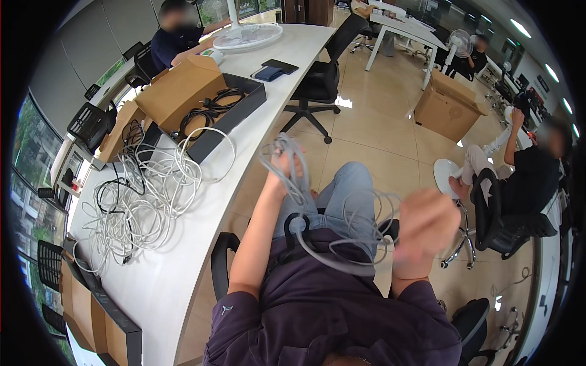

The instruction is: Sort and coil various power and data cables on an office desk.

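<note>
My left hand (289, 161) grips a bundle of looped grey cable (293, 185) above my lap, beside the table edge. From that bundle the cable sags across my front toward my right hand (425, 226), which is raised on the right and blurred. The right hand's fingers look curled around the cable, with loose loops hanging between the two hands. To my left, a large tangle of white and grey cables (142, 201), with some black cable (120, 183) mixed in, lies on the white table (183, 270).
An open cardboard-lined box (229, 123) holds coiled black cables (197, 120); another open box (105, 320) stands at the near left. Beyond are a phone (280, 66), a fan grille (249, 36) and a seated person (176, 41). Office chairs (320, 82), a carton (448, 107) and another seated person (531, 174) are around.
</note>
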`<state>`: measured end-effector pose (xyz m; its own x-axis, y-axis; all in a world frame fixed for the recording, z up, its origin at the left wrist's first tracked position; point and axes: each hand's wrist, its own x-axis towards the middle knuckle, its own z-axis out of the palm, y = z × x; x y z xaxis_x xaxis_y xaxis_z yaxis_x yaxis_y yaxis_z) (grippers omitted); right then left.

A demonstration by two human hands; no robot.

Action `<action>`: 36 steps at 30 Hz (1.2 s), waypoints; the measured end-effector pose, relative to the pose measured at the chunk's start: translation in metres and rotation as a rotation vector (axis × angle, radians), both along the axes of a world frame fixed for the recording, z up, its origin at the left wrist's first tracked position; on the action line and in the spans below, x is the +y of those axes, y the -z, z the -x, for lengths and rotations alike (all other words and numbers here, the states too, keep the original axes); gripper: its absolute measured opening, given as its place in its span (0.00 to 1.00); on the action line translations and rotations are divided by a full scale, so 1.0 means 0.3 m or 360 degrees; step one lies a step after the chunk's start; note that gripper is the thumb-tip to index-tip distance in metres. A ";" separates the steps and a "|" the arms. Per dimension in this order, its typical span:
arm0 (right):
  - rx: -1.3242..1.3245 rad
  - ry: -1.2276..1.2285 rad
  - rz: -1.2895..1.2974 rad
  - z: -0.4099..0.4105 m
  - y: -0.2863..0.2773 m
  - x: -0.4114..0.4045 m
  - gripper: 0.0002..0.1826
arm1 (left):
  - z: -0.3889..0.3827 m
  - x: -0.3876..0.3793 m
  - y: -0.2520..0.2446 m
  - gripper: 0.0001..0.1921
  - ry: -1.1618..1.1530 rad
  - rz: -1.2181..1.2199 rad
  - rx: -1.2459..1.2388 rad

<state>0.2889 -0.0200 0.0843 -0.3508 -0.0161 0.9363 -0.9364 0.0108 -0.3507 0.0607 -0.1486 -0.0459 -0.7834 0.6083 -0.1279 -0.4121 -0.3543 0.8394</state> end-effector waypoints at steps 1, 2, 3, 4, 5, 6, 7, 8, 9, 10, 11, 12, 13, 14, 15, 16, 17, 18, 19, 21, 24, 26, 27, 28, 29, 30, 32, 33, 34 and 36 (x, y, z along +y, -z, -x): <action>0.0001 -0.0012 -0.0003 -0.010 -0.033 0.007 0.05 | 0.030 -0.017 0.020 0.18 -0.0012 -0.0003 0.0001; 0.0075 -0.0166 -0.0477 -0.025 -0.075 0.027 0.06 | 0.072 -0.035 0.063 0.20 0.0059 -0.0203 -0.0055; 0.0148 -0.0302 -0.0953 -0.045 -0.105 0.046 0.07 | 0.085 -0.040 0.069 0.22 0.0147 -0.0403 -0.0112; 0.0148 -0.0300 -0.0956 -0.063 -0.114 0.053 0.07 | 0.092 -0.041 0.078 0.23 0.0184 -0.0519 -0.0122; 0.0157 -0.0245 -0.0933 -0.081 -0.119 0.056 0.08 | 0.094 -0.041 0.091 0.23 0.0183 -0.0522 -0.0122; 0.0165 -0.0181 -0.0909 -0.093 -0.121 0.057 0.10 | 0.082 -0.033 0.084 0.23 0.0135 -0.0451 -0.0106; 0.0164 -0.0175 -0.0911 -0.095 -0.123 0.057 0.10 | 0.071 -0.025 0.080 0.22 0.0086 -0.0379 -0.0090; 0.0177 -0.0140 -0.0920 -0.094 -0.125 0.057 0.11 | 0.062 -0.015 0.084 0.22 0.0091 -0.0380 -0.0091; 0.0196 -0.0116 -0.0930 -0.088 -0.126 0.055 0.11 | 0.053 -0.008 0.084 0.18 -0.0044 -0.0239 -0.0066; 0.0199 -0.0124 -0.0930 -0.085 -0.127 0.045 0.11 | 0.043 -0.001 0.085 0.15 -0.0180 -0.0096 -0.0042; 0.0191 -0.0017 -0.0955 -0.084 -0.129 0.027 0.10 | 0.029 0.007 0.087 0.15 -0.0189 -0.0096 -0.0042; 0.0182 0.0095 -0.0983 -0.084 -0.132 0.011 0.10 | 0.003 0.017 0.064 0.13 -0.0311 0.0005 0.0115; 0.0184 0.0090 -0.0985 -0.082 -0.130 0.000 0.10 | -0.012 0.018 0.054 0.13 -0.0435 0.0109 0.0271; 0.0140 0.0262 -0.0864 -0.079 -0.126 -0.010 0.09 | 0.025 0.003 0.126 0.11 -0.0295 0.0065 0.0334; 0.0093 0.0448 -0.0744 -0.080 -0.123 -0.017 0.08 | 0.023 0.015 0.137 0.11 -0.0286 0.0061 0.0333; 0.0101 0.0644 -0.0594 -0.072 -0.112 -0.028 0.09 | 0.018 0.031 0.150 0.09 -0.0353 0.0231 0.0642; 0.0098 0.0650 -0.0598 -0.069 -0.112 -0.024 0.09 | 0.013 0.050 0.163 0.08 -0.0420 0.0401 0.0950; 0.0059 0.0760 -0.0558 -0.057 -0.113 -0.018 0.10 | 0.006 0.069 0.160 0.08 -0.0508 0.0323 0.1039; 0.0019 0.0870 -0.0518 -0.047 -0.114 -0.014 0.11 | -0.005 0.069 0.162 0.08 -0.0513 0.0325 0.1034; 0.0010 0.1033 -0.0521 -0.028 -0.116 -0.010 0.11 | -0.052 0.069 0.130 0.07 -0.0296 0.0271 0.1463; -0.0077 0.1380 -0.0463 0.042 -0.093 0.006 0.09 | -0.130 0.030 0.014 0.06 0.0081 0.0313 0.1485; -0.0386 0.1379 -0.0271 0.104 -0.059 0.026 0.07 | -0.162 0.016 -0.010 0.06 0.0298 0.0305 0.1516; -0.0382 0.1381 -0.0274 0.134 -0.039 0.038 0.07 | -0.179 0.018 -0.014 0.05 0.0408 0.0188 0.1502; -0.0460 0.1351 -0.0170 0.165 -0.010 0.056 0.06 | -0.190 0.025 -0.021 0.05 0.0526 0.0067 0.1484; -0.0537 0.1322 -0.0065 0.194 0.019 0.074 0.05 | -0.193 0.027 -0.033 0.05 0.0534 0.0060 0.1487; -0.0536 0.1321 -0.0062 0.226 0.050 0.086 0.05 | -0.196 0.019 -0.049 0.06 0.0582 -0.0051 0.1476; -0.0780 0.1250 0.0057 0.277 0.112 0.097 0.05 | -0.170 0.042 -0.016 0.04 0.0452 -0.0491 0.1837; -0.0776 0.1269 0.0065 0.289 0.144 0.101 0.05 | -0.183 0.044 -0.030 0.04 0.0470 -0.0501 0.1840; -0.0879 0.1318 -0.0076 0.298 0.180 0.097 0.06 | -0.211 0.034 -0.050 0.07 0.0434 -0.0472 0.1244; -0.1056 0.1319 -0.0154 0.317 0.245 0.078 0.10 | -0.225 0.018 -0.059 0.23 0.0406 -0.0325 0.0655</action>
